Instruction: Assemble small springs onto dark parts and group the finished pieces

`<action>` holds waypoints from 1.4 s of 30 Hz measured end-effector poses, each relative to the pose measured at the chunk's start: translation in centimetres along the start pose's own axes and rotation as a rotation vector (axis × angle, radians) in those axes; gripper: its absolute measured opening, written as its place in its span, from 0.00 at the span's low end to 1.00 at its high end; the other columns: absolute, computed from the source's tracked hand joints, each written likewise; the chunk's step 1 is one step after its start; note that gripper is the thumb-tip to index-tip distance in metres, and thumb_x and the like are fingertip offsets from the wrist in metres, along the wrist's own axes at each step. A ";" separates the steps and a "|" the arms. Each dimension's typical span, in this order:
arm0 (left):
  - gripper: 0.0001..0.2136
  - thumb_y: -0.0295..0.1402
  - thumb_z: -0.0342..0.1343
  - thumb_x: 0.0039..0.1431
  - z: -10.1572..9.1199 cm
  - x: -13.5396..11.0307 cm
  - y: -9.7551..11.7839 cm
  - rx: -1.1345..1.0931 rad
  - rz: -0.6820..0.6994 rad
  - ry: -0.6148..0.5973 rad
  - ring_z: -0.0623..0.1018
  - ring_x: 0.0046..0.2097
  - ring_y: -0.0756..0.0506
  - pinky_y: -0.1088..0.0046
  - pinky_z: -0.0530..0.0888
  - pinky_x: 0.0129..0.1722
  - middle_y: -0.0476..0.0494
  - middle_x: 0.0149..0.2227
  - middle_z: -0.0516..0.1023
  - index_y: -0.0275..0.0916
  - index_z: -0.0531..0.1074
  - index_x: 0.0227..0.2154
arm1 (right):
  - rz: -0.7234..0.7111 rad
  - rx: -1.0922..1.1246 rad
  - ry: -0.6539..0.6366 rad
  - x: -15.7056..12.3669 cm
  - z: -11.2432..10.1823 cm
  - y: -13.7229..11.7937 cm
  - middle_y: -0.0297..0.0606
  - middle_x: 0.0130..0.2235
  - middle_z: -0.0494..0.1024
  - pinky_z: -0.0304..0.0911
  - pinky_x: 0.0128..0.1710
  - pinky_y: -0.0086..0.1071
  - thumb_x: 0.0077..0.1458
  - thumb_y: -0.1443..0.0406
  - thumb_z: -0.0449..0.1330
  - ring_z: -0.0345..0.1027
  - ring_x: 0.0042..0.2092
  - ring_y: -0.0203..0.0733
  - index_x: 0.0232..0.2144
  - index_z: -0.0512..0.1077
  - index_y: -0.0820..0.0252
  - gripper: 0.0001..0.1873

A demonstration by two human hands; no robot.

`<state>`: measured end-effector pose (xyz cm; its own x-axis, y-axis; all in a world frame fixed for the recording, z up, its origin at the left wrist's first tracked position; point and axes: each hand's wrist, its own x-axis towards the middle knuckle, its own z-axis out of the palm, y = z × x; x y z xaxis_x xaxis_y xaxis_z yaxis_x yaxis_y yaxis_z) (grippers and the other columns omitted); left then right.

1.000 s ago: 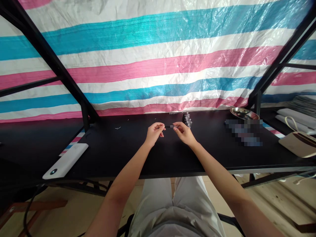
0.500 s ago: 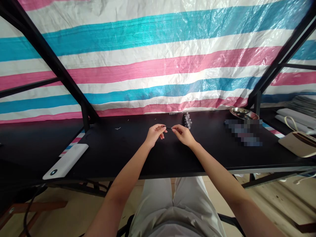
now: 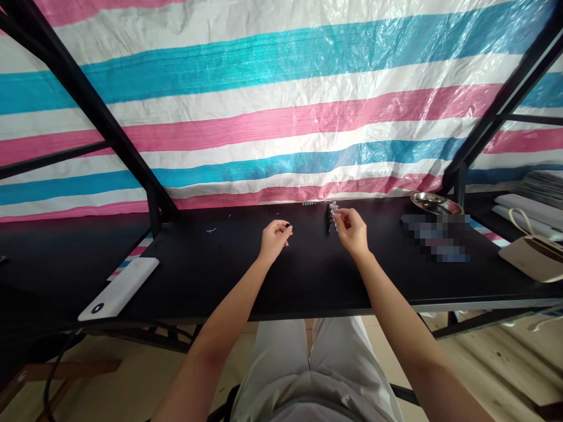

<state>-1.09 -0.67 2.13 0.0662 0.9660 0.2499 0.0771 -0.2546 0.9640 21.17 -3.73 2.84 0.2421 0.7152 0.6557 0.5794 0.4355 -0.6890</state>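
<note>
Over the middle of the black table, my left hand (image 3: 275,240) is closed in a pinch on a small thin black piece (image 3: 288,225), mostly hidden by the fingers. To its right, my right hand (image 3: 354,232) has thumb and index fingertips together at a group of small clear plastic pieces (image 3: 333,207). They appear to grip one of these, though the contact is partly covered. A row of small black pieces (image 3: 329,218) lies along the left side of the clear ones. Beyond my hands, several tiny silvery parts (image 3: 309,203) stand in a line near the table's back edge.
Thin white scraps (image 3: 212,230) lie left on the table (image 3: 211,275). A white power bank (image 3: 119,289) rests at the left front. A shiny metal dish (image 3: 436,203), a blurred patch (image 3: 435,237) and a beige pouch (image 3: 534,257) are at right. Striped sheeting (image 3: 285,117) hangs behind.
My right hand has let go of the black piece and moved right to the clear pieces. My left hand still holds the black piece in nearly the same spot.
</note>
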 end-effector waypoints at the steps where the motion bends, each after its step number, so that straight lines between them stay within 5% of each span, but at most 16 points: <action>1: 0.15 0.40 0.59 0.46 0.2 -0.2 0.0 0.034 0.011 -0.037 0.67 0.16 0.56 0.80 0.64 0.16 0.48 0.25 0.74 0.35 0.69 0.33 | 0.028 0.005 0.030 0.2 -0.5 0.5 0.37 0.30 0.69 0.61 0.30 0.32 0.55 0.55 0.53 0.61 0.28 0.37 0.39 0.68 0.60 0.16; 5: 0.13 0.39 0.57 0.48 1.7 -0.5 0.6 0.139 0.029 -0.191 0.68 0.17 0.56 0.80 0.65 0.17 0.47 0.27 0.76 0.35 0.70 0.33 | 0.119 -0.020 0.021 1.1 -2.6 2.7 0.37 0.29 0.72 0.61 0.29 0.30 0.51 0.54 0.55 0.63 0.27 0.36 0.34 0.67 0.61 0.16; 10: 0.10 0.35 0.58 0.48 4.8 0.2 2.3 0.282 0.061 -0.341 0.67 0.16 0.56 0.79 0.65 0.16 0.47 0.26 0.76 0.35 0.73 0.31 | 0.202 -0.129 -0.273 1.4 -3.7 4.2 0.36 0.24 0.72 0.61 0.29 0.30 0.47 0.58 0.56 0.66 0.27 0.37 0.27 0.67 0.60 0.10; 19: 0.09 0.34 0.58 0.48 10.0 2.1 -0.6 0.562 0.069 -0.253 0.75 0.28 0.48 0.73 0.70 0.31 0.47 0.24 0.76 0.37 0.75 0.32 | 0.192 -0.406 -0.439 0.9 -2.1 4.3 0.34 0.23 0.72 0.55 0.26 0.27 0.47 0.61 0.56 0.63 0.25 0.35 0.26 0.70 0.59 0.07; 32: 0.11 0.40 0.54 0.53 11.2 1.2 -1.5 0.944 0.086 -0.271 0.75 0.36 0.43 0.70 0.68 0.35 0.42 0.33 0.77 0.42 0.73 0.36 | 0.243 -0.534 -0.543 0.6 -1.6 4.5 0.35 0.25 0.72 0.53 0.26 0.27 0.47 0.63 0.57 0.65 0.27 0.37 0.27 0.70 0.59 0.05; 42: 0.17 0.45 0.55 0.51 10.2 0.7 -1.0 0.994 0.103 -0.319 0.75 0.39 0.39 0.66 0.68 0.37 0.37 0.37 0.76 0.40 0.71 0.40 | 0.306 -0.494 -0.583 0.5 -2.5 6.4 0.34 0.26 0.72 0.55 0.28 0.28 0.44 0.59 0.62 0.65 0.28 0.37 0.30 0.70 0.59 0.11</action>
<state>9.06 -0.14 0.37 0.3666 0.9180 0.1515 0.8292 -0.3962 0.3943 26.90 -1.96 -0.49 0.0810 0.9916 0.1012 0.8619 -0.0187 -0.5067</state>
